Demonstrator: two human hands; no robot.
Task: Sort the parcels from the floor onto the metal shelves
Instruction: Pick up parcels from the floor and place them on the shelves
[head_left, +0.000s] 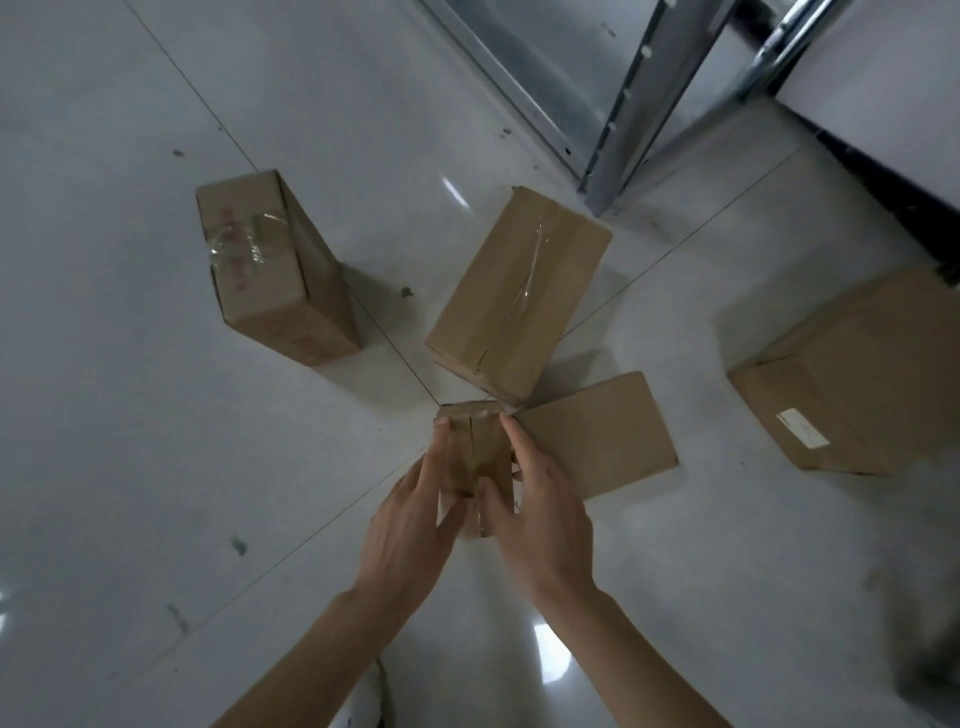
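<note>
- Both hands clamp a small parcel (475, 457) between them: the left hand (410, 525) presses its left side with fingers stretched along it, and the right hand (540, 514) presses its right side, thumb lying on the taped top face.
- Whether the small parcel rests on the white tiled floor (130, 415) or sits just above it cannot be told.
- Its long axis runs away from the person, far end pointing toward the taped parcel (519, 296), which lies just beyond it with its long axis tilted toward the metal shelf post (623, 130).
- Touching or just beside the small parcel on its right lies a flat parcel (608, 436).
- Left of the small parcel and farther off stands a parcel with red print (270, 270), its tape wrinkled.
- Well to the right of the small parcel sits a labelled parcel (852, 384) with a white sticker.
- All the parcels are closed, so their contents are hidden.
</note>
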